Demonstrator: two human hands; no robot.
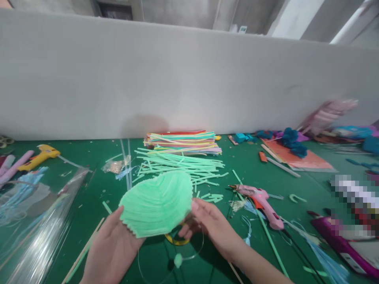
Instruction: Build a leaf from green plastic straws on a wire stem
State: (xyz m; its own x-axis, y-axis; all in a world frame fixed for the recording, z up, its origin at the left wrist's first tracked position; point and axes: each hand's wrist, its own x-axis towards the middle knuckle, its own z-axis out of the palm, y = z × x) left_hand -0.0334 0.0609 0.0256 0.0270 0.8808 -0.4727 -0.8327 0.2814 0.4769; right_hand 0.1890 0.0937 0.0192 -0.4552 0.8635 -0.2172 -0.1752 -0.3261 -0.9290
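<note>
mint-green ribbed leaf shape (156, 205), pale green cut strips (180, 163) behind it, a stack of foam sheets (183, 142) striped pink, yellow, green and red. dark green table (242, 165), pink glue gun (262, 201), yellow glue gun (40, 156), orange sheet (299, 157), blue tufts (291, 142).

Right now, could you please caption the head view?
Left hand and right hand hold a green leaf-shaped craft piece.
</note>
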